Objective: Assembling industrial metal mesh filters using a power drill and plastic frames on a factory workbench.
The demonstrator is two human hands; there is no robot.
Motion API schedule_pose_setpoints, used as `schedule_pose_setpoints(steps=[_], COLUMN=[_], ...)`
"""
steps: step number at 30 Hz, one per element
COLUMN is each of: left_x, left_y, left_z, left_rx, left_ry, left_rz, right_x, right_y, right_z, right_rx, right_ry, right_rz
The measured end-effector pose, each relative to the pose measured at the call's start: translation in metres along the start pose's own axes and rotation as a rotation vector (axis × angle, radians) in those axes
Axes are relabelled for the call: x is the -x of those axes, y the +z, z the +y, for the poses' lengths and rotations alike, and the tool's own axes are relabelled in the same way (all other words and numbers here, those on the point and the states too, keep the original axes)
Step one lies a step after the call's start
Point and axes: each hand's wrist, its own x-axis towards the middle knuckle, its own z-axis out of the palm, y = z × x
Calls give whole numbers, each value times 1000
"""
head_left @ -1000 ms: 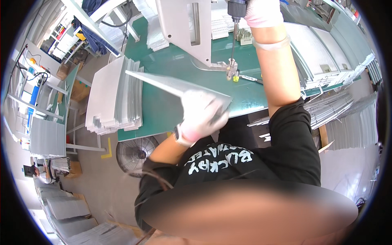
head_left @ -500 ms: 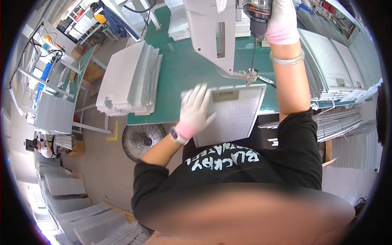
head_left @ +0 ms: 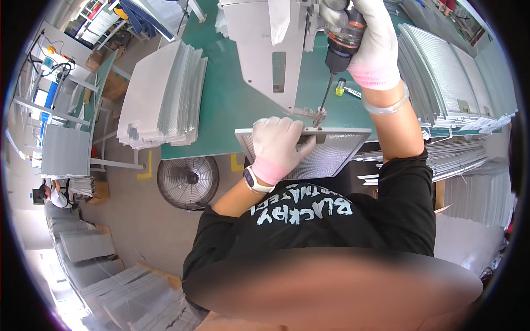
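Observation:
My left hand [head_left: 277,148], in a white glove with a pink cuff, curls its fingers over the far edge of a framed metal mesh panel [head_left: 331,157]. The panel is tilted at the near edge of the green table [head_left: 221,110]. My right hand [head_left: 378,47], gloved alike, is wrapped round a black and grey power drill [head_left: 346,38]. Its long thin bit [head_left: 327,91] slants down to a small metal fixture [head_left: 317,117] at the foot of a pale grey machine [head_left: 259,55], just above the panel's far edge. My fingers partly hide that edge.
A stack of pale panels [head_left: 152,99] stands on the table at left, and more mesh panels [head_left: 444,77] lean at right. A marker-like tube [head_left: 351,91] lies beyond the drill bit. A round floor fan [head_left: 190,179] is at lower left. Another person [head_left: 57,194] is far left.
My left hand has gone from open over the panel to gripping its far edge, and the panel is now tilted. The drill has come nearer and leans more. The whole view has shifted slightly.

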Motion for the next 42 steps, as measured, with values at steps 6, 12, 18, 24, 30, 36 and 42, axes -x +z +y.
schedule_pose_setpoints(steps=[6,12,18,24,30,36,42], left_x=[2,1,7,11,12,18,30], left_y=[-15,-17,-16,-7,-9,-8,-2], left_z=[8,15,11,9,10,16,12], left_rx=[54,91,135,214,196,221,339], left_ry=[13,8,-21,-14,-30,-49,-88], left_rz=[-50,-85,-87,-58,-136,-138,-167], right_x=[19,1,42,75,86,103,88], right_y=[7,-24,36,34,36,28,41], right_z=[9,16,-18,-7,-9,-9,-7], right_rx=[-342,-212,148,249,305,241,219], right_ry=[-123,-157,301,322,353,337,337], right_rz=[-246,-489,328,153,344,408,289])
